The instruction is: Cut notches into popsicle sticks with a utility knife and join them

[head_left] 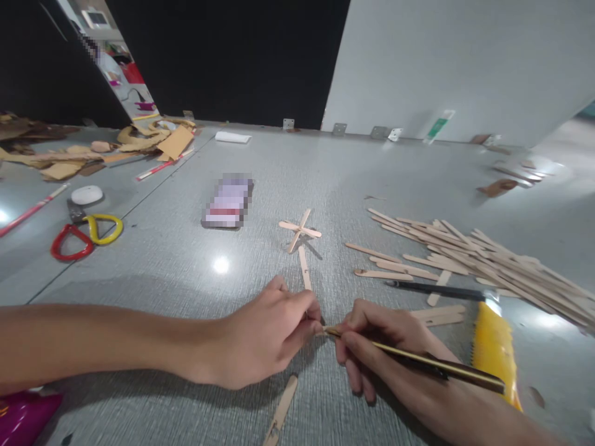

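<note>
My left hand (pixel 264 337) is closed in a pinch on the near end of a wooden craft stick (pixel 304 267) that lies on the grey table (pixel 186 272). My right hand (pixel 379 347) grips a dark pencil-like tool (pixel 418 359) whose tip meets the stick's end beside my left fingertips. Just beyond lies a cross of glued sticks (pixel 300 230). Another stick (pixel 281 412) rests near the table's front edge, below my hands.
A loose heap of craft sticks (pixel 474 257) spreads at the right, with a black pen (pixel 434 289) and a yellow tool (pixel 495 347) close to my right hand. Red and yellow scissors (pixel 86 235), a white oval object (pixel 87 194) and cardboard scraps (pixel 93 152) lie at the left.
</note>
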### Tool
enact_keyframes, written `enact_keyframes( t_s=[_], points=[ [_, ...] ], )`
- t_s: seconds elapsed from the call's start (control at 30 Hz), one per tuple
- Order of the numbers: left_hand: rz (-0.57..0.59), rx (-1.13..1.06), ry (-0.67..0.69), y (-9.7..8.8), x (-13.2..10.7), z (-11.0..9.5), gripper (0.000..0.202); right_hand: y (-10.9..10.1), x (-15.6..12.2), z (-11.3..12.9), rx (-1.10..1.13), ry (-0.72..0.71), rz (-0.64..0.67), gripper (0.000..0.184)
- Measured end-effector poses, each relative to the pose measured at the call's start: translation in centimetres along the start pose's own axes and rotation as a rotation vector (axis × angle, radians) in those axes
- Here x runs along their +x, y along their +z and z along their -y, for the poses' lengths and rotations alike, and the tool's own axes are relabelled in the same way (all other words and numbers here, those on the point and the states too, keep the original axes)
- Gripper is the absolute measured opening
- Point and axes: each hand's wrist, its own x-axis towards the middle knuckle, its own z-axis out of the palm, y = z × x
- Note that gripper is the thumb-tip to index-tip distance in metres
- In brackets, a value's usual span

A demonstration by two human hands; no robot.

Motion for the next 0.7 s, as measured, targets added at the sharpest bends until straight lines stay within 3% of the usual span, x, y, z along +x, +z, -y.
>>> enact_keyframes(
  t_s=[0.33, 0.7],
  points=[
    [-0.003, 0.017, -0.026, 0.07, -0.23, 0.24, 0.014, 0.46, -0.12, -0.15, 0.014, -0.009, -0.11, 0.039],
    [-0.029, -0.021, -0.009, -0.04, 0.21, -0.16, 0.015, 0.74, -0.11, -0.26, -0.068, -0.04, -0.109, 0.04]
  ],
)
